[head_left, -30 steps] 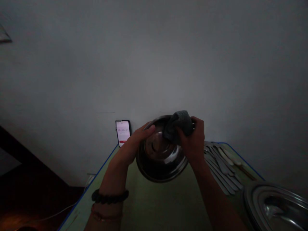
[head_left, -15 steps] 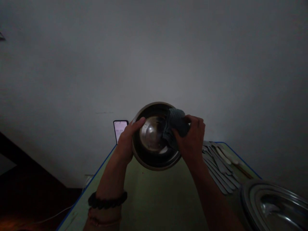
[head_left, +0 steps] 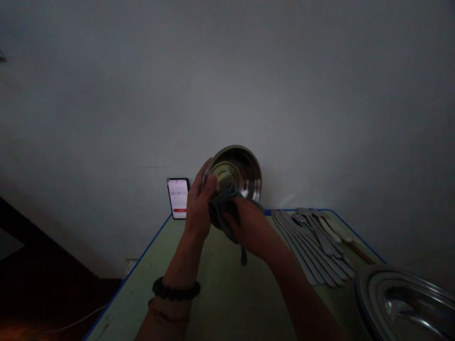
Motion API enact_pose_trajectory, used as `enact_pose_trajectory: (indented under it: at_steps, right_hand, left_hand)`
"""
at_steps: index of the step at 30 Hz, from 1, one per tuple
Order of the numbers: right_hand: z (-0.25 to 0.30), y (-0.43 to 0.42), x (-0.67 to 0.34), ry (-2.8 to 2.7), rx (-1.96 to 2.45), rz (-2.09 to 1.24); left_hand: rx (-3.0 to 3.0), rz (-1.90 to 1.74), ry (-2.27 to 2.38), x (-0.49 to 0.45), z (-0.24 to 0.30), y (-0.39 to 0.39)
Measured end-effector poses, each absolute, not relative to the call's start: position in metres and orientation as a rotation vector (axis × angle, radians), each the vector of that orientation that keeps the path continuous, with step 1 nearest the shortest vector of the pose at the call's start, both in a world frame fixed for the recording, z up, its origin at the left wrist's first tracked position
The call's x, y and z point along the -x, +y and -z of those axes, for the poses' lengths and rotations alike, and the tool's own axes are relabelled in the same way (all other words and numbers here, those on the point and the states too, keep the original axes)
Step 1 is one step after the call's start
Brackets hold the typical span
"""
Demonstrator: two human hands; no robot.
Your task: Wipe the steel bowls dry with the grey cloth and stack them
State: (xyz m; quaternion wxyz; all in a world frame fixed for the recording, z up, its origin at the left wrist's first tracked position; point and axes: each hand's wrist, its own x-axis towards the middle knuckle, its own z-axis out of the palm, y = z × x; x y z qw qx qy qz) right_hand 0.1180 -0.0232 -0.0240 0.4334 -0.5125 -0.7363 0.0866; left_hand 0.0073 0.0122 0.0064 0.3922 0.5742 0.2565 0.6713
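A shiny steel bowl [head_left: 253, 177] is held up over the table, tilted so that its inside faces me. My left hand [head_left: 199, 203] grips its left rim, thumb on the inner side and fingers behind. In my right hand [head_left: 250, 225] is a bunched dark grey-green cloth [head_left: 223, 206], pressed against the near lower part of the bowl. The cloth covers the lower rim, and one end of it hangs down below the hand.
A phone [head_left: 178, 199] with a lit screen leans on the wall at the table's [head_left: 216, 303] back left. Several flat-handled pieces of cutlery [head_left: 313, 246] lie at the right. Stacked steel dishes [head_left: 408, 303] stand at the near right. The wall [head_left: 227, 85] rises directly behind.
My right hand has moved the cloth left and down, from the bowl's right side to its near lower rim. My left hand has turned the bowl and shifted slightly right.
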Motion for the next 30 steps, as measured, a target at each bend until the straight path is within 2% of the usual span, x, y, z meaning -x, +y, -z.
enact_pose_trajectory:
  at_steps: [3,8,11,14,17,20,25,30]
  right_hand:
    - [0.019,-0.023,-0.109,-1.660,1.042,-0.366]
    - [0.007,-0.026,-0.112,-1.663,0.882,-0.366]
    - [0.008,-0.026,-0.120,-1.827,0.998,-0.367]
    - [0.020,-0.021,-0.128,-1.924,1.226,-0.228]
    - [0.037,-0.009,-0.135,-1.831,1.427,-0.026]
    - [0.046,0.001,-0.142,-1.621,1.419,0.032]
    - [0.035,0.002,-0.140,-1.351,1.175,-0.062]
    - [0.019,-0.011,-0.119,-1.441,0.913,-0.412]
  left_hand:
    - [-1.400,-1.718,0.590,-0.022,0.001,0.011]
    - [-1.275,-1.726,0.561,-0.029,0.004,0.011]
    - [-1.300,-1.804,0.594,-0.023,0.002,0.014]
    - [-1.392,-1.848,0.684,-0.018,0.000,0.014]
    - [-1.447,-1.732,0.725,-0.017,-0.003,0.011]
    - [-1.489,-1.521,0.688,-0.017,-0.003,0.009]
    - [-1.478,-1.305,0.598,-0.022,0.005,0.012]
    - [-1.311,-1.405,0.596,-0.023,0.005,0.018]
